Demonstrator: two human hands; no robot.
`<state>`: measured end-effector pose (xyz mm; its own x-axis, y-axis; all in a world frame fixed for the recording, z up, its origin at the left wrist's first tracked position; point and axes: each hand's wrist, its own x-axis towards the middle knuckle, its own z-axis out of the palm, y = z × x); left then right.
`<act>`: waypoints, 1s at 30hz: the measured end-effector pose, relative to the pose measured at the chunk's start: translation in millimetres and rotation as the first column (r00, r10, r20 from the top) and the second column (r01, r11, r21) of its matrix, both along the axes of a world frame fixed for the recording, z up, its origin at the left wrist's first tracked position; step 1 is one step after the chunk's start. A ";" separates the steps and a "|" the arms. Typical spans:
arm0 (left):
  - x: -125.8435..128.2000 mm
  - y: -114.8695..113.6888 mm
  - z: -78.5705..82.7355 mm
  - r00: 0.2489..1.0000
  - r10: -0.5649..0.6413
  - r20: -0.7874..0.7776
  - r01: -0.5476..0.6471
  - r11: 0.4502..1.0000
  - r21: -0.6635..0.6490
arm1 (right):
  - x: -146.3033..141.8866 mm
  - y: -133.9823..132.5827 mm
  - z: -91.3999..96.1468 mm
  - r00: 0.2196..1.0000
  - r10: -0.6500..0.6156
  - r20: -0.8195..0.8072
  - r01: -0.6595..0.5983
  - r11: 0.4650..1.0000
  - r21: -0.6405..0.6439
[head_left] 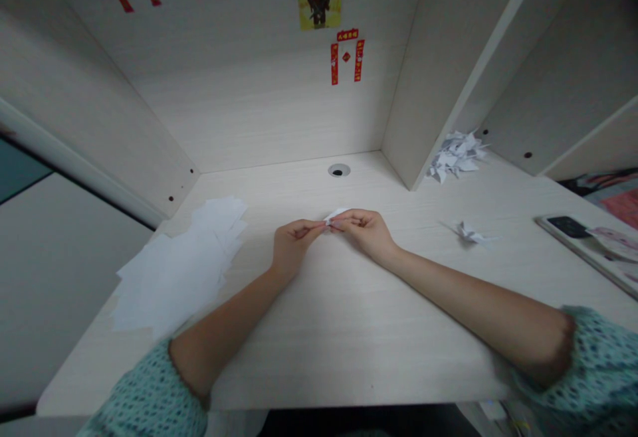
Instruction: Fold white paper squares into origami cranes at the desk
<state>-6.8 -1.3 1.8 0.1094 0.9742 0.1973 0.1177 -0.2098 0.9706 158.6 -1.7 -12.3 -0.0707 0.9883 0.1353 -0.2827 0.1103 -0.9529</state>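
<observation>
Both of my hands meet at the middle of the pale wooden desk [349, 331], pinching a small folded white paper piece [333, 216] between them. My left hand [292, 241] is closed, its fingertips gripping the paper's left end. My right hand [363, 229] is closed too, holding the paper's right side from above. Most of the paper is hidden by my fingers. Both forearms lie over the desk, with teal patterned sleeves pushed up.
A loose stack of white paper sheets [179, 267] lies at the left. A single folded paper crane [469, 232] sits to the right, and a pile of cranes [456, 156] lies behind the shelf divider. A phone [573, 226] rests far right. A cable hole [339, 171] is at the back.
</observation>
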 end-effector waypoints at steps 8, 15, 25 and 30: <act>-0.1 -0.8 0.7 0.998 0.006 -0.068 -0.006 1.000 0.004 | 1.2 2.6 -1.2 0.996 -0.073 0.058 0.072 0.997 0.015; -1.4 2.2 -1.8 1.000 0.022 -0.021 -0.022 1.000 -0.019 | 1.6 3.1 -0.9 0.989 -0.140 0.055 0.140 0.990 -0.001; -1.9 3.1 -2.4 0.998 0.024 -0.058 -0.025 1.000 -0.014 | 2.2 1.3 -0.7 0.983 -0.158 0.094 0.155 0.987 0.041; 0.2 1.8 -1.6 0.999 0.030 -0.023 -0.030 1.000 -0.006 | 1.1 0.1 1.6 0.979 -0.173 0.106 0.168 0.984 0.055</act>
